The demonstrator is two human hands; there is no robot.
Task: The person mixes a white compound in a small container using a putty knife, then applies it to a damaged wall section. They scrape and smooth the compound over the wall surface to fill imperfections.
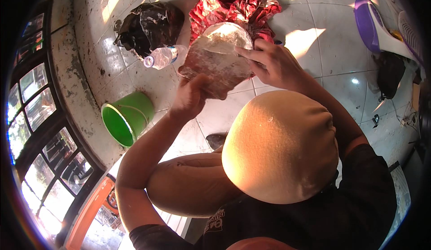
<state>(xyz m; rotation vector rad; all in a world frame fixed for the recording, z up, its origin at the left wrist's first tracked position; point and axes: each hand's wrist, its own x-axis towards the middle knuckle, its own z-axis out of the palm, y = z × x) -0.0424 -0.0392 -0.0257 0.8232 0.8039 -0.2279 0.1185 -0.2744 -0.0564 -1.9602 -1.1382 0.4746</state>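
Out in front of me is a reddish-brown flat piece (215, 68) with an uneven edge and whitish dust or smears over it; its exact kind I cannot make out. My left hand (192, 96) is closed on its near left edge, thumb on top. From the right, my right hand (274, 65) grips the opposite edge, its fingers reaching over the surface. One fingertip lies close to a round, pale-rimmed dish (246, 33) with whitish material in it. The dish's lower part is hidden behind the piece. Crumpled red patterned cloth (233, 5) lies just beyond.
A clear plastic bottle (165, 57) lies beside a black plastic bag (155, 25). The green bucket (139, 111) tips toward the windowed wall at left. A purple and white object (369, 23) is at far right. My beige-covered knee (280, 146) rises in the foreground above the tiled floor.
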